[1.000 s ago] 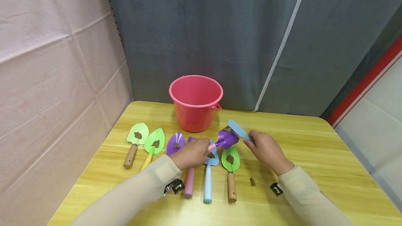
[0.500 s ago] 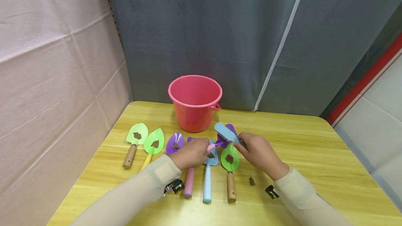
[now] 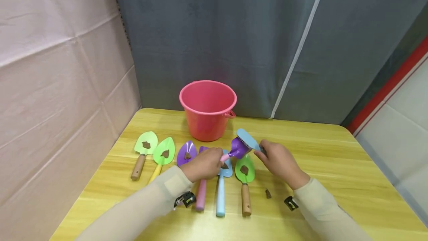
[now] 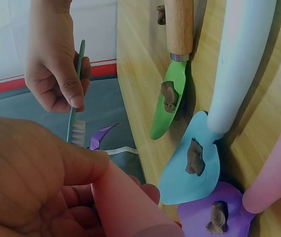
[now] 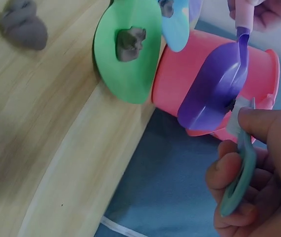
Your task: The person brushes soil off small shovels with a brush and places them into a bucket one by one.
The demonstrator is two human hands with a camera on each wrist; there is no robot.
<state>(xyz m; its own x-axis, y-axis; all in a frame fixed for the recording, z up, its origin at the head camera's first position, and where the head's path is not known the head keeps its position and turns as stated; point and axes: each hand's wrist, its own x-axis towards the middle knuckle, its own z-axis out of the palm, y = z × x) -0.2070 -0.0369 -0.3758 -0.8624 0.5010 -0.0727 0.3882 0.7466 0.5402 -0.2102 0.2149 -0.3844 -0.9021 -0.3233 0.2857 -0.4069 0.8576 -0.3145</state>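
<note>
My left hand (image 3: 206, 163) grips the pink handle (image 4: 125, 197) of a small purple garden trowel (image 3: 238, 148), held up above the other trowels. In my right hand (image 3: 280, 162) is a blue scrub brush (image 3: 247, 139), pinched by its handle. Its pale bristles (image 5: 236, 116) meet the purple blade, where a dark smear shows in the right wrist view. Beneath my hands lie a light blue trowel (image 3: 221, 192) and a green one with a wooden handle (image 3: 246, 200), each with a brown lump on its blade. A purple trowel with a pink handle (image 3: 201, 196) is partly hidden by my left hand.
A pink bucket (image 3: 208, 122) stands at the table's back. Further left lie a purple trowel (image 3: 186, 151), a green one (image 3: 165, 151) and a pale green one (image 3: 146, 142), all bearing brown lumps. A loose brown lump (image 3: 268, 193) lies on the table (image 3: 321, 151) at right.
The brush slid left across the purple blade, then back a little to the right, with my right hand moving along. My left hand and the trowels on the table stayed in place.
</note>
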